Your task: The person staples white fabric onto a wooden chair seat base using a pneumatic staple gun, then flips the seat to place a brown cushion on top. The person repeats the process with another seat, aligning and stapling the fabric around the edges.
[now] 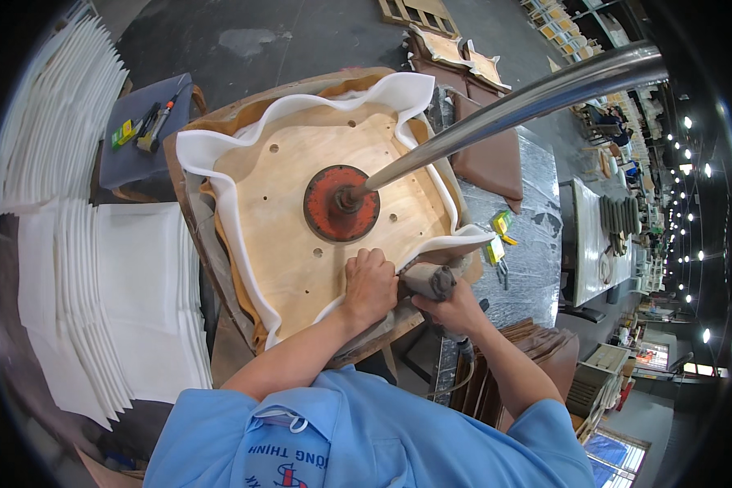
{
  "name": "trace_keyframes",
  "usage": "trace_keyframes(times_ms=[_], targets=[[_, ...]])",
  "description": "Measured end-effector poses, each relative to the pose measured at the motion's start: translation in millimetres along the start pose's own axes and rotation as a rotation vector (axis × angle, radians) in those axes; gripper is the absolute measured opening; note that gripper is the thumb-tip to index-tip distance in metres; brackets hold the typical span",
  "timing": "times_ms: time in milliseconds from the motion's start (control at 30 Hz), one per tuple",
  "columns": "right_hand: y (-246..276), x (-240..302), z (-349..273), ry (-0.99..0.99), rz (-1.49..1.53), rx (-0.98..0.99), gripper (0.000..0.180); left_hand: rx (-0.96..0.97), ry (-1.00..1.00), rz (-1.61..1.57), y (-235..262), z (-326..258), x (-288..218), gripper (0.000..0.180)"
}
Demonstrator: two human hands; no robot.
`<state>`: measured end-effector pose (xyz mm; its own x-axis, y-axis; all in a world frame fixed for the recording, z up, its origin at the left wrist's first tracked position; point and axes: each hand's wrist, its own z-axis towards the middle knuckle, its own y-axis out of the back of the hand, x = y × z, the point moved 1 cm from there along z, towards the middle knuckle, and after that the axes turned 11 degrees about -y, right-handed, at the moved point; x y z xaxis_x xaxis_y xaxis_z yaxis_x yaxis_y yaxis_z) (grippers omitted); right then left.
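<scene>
A plywood seat board (pixel 293 203) lies bottom up in front of me, with white padding (pixel 248 248) and a brown cover (pixel 240 272) standing up round its edges. A round red press plate (pixel 342 215) on a slanting metal pole (pixel 512 110) rests on the board's middle. At the near edge, my left hand (pixel 372 285) is closed, its knuckles up, over the cover and padding; the fingertips are hidden. My right hand (pixel 455 309) grips an air staple gun (pixel 429 281), whose nose is at the board's near edge beside my left hand.
Stacks of white padding sheets (pixel 142 293) stand at the left. A blue-grey seat (pixel 142 138) there carries hand tools. To the right, a plastic-covered table (pixel 533 220) bears brown seat covers (pixel 488 146) and yellow-green boxes (pixel 496 248). More brown pieces (pixel 537 358) are piled at the lower right.
</scene>
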<state>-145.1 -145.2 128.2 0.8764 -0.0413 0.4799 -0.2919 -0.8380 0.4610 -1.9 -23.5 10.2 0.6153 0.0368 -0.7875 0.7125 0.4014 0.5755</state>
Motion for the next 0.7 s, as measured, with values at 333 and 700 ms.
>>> trace_keyframes(times_ms=[333,700], targets=[[-4,3,3,0.081,-0.050,-0.037,0.045,0.102,-0.009,0.086,31,-23,-13,0.020],[-10,-15,-12,-0.019,0.106,-0.035,0.047,0.003,-0.033,0.054,16,-24,-3,0.016]])
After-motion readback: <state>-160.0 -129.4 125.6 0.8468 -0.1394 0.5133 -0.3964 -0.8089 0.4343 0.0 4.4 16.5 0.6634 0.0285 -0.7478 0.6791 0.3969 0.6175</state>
